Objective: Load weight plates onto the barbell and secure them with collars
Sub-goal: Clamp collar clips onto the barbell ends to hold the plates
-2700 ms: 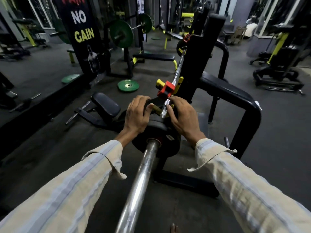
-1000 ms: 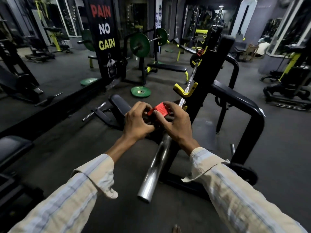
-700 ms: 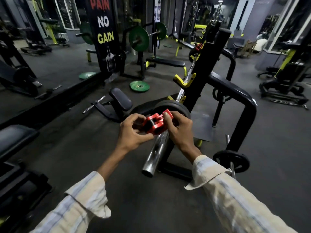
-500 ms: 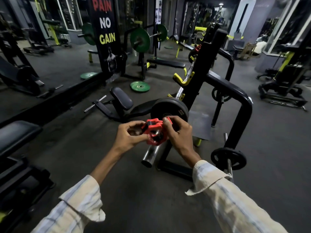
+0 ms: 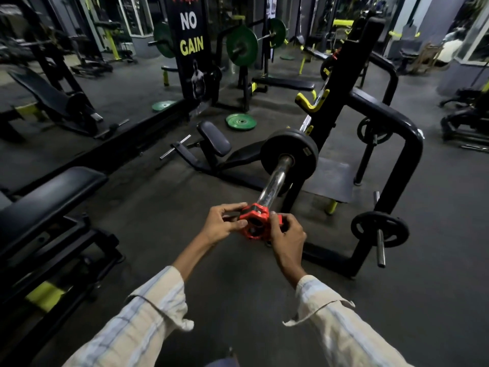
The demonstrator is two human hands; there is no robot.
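Observation:
A chrome barbell sleeve [image 5: 274, 181] points toward me from the black rack [image 5: 341, 83]. One black weight plate [image 5: 289, 154] sits on the sleeve close to the rack. A red collar [image 5: 254, 221] is at the sleeve's near tip, its hole facing me. My left hand [image 5: 221, 225] pinches the collar's left side. My right hand [image 5: 285, 237] grips its right side. I cannot tell whether the collar is on the tip or just in front of it. Another black plate [image 5: 379, 229] hangs on a peg low on the rack at the right.
A black padded bench [image 5: 50, 197] stands at the left. A low seat machine [image 5: 214, 139] lies beyond the barbell. A green plate [image 5: 240, 121] rests on the floor farther back. More benches, green-plated bars and a "NO GAIN" banner [image 5: 189, 43] fill the background.
I have backed away from the rack. Both hands slid the red collar outward along the sleeve, from beside the plate to the bar's near end.

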